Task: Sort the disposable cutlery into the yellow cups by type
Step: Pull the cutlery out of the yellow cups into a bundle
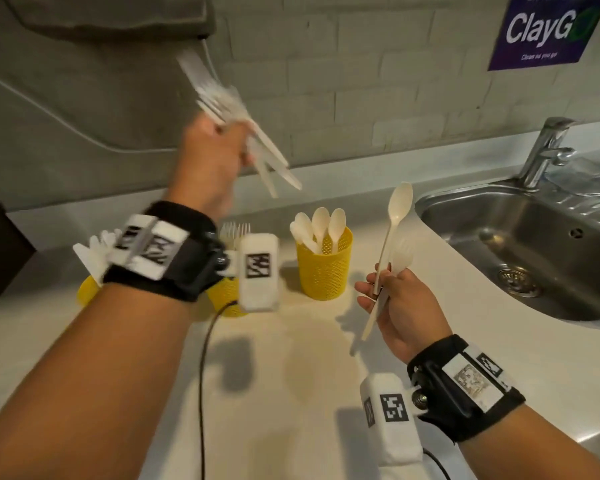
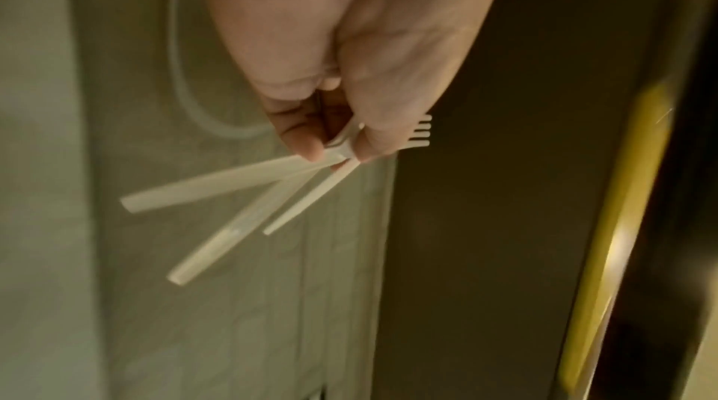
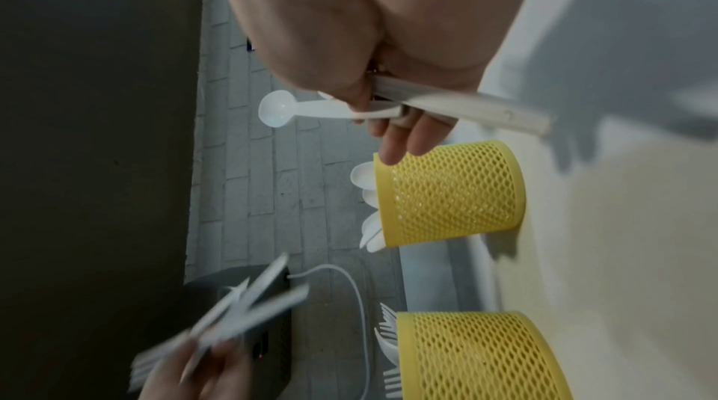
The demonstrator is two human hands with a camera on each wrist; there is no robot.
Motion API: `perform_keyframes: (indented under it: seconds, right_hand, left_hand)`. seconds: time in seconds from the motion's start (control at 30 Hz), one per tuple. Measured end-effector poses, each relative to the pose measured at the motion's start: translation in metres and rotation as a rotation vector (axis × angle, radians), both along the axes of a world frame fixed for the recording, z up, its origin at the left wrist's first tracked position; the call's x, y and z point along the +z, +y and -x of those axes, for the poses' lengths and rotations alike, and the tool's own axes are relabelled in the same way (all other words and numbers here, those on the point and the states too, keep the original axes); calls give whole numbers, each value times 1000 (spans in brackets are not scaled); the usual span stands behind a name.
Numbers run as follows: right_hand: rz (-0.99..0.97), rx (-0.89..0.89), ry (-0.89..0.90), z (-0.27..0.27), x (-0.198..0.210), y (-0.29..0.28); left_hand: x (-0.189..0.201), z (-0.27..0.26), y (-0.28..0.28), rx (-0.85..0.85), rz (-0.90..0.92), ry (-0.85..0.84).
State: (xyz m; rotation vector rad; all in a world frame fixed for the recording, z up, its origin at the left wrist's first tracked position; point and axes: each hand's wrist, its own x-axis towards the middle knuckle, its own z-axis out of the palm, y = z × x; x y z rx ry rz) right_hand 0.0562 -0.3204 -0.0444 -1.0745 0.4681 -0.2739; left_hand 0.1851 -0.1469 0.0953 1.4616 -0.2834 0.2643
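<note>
Right hand (image 1: 395,306), lower right, pinches a cream plastic spoon (image 1: 394,223) and should drop it bowl-up into the yellow mesh spoon cup (image 1: 324,268) at centre, while left hand (image 1: 207,161) clutches white plastic forks (image 1: 222,109) upper left.

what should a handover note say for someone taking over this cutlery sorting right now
Left hand: raised, grips a bundle of mixed cutlery, forks among it.
Right hand: holds a spoon and a second utensil, type unclear.
Done: spoon cup holds spoons; middle cup holds forks; a third cup sits mostly hidden behind the left wrist.
Left: drop the spoon in the spoon cup, then sort both handfuls by type.
</note>
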Motion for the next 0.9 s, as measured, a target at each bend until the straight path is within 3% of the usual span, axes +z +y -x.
perform_keyframes:
  seconds: [0.07,0.17,0.33,0.5,0.6,0.67,0.73,0.83,0.9]
  right_hand:
    - [-8,16,3,-2,-1,5]
    - [-8,63,4,-7,0,20]
    - [45,137,-17,-10,2,43]
    - [66,192,-41,-10,2,54]
    - [88,229,-45,-9,1,60]
    - [92,250,-47,-8,2,64]
    - [97,274,-49,-8,3,69]
    - [180,343,-57,-7,3,76]
    - [256,397,-76,-6,3,80]
  left_hand:
    - [8,-1,36,106,-28,-59]
    - [-19,-6,63,174,-192,5]
    - [-68,-13,68,210,-362,152]
    - [-80,-1,73,199,-550,226]
    - [-69,16,79,414,-571,117]
    - [-62,39,67,453,-557,-20]
    - [-66,63,46,271,-593,-97]
    - [-84,84,15,-104,-720,2]
    - [-95,90,3,-161,-767,54]
